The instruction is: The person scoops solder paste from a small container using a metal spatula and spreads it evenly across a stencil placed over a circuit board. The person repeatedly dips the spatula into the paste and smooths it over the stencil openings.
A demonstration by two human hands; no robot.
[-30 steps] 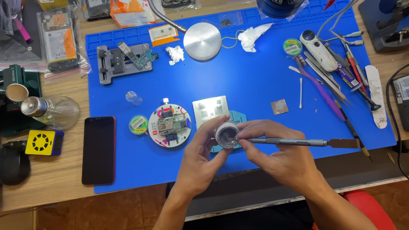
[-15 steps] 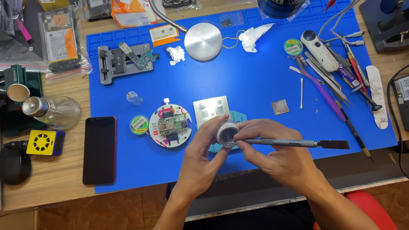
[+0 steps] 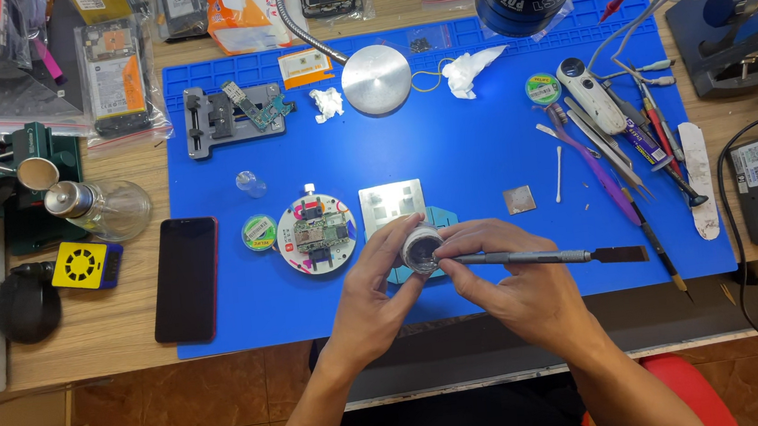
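A small round jar [image 3: 420, 248] sits at the centre of the frame, just above the lower edge of the blue mat [image 3: 445, 132]. Its mouth faces the camera and the inside looks grey and shiny, though what fills it is too small to tell. The left hand [image 3: 376, 298] grasps the jar, fingers curled round its left side and thumb underneath. The right hand [image 3: 507, 277] is closed in a pinch on a slim metal tool [image 3: 541, 258], whose near tip reaches the jar's rim; its flat dark blade points to the right of the frame.

Left of the jar lies a round holder [image 3: 314, 235] with a circuit board in it, and beside that a small green tin [image 3: 259, 232]. A glass bottle [image 3: 105, 207] lies at centre left, off the mat.
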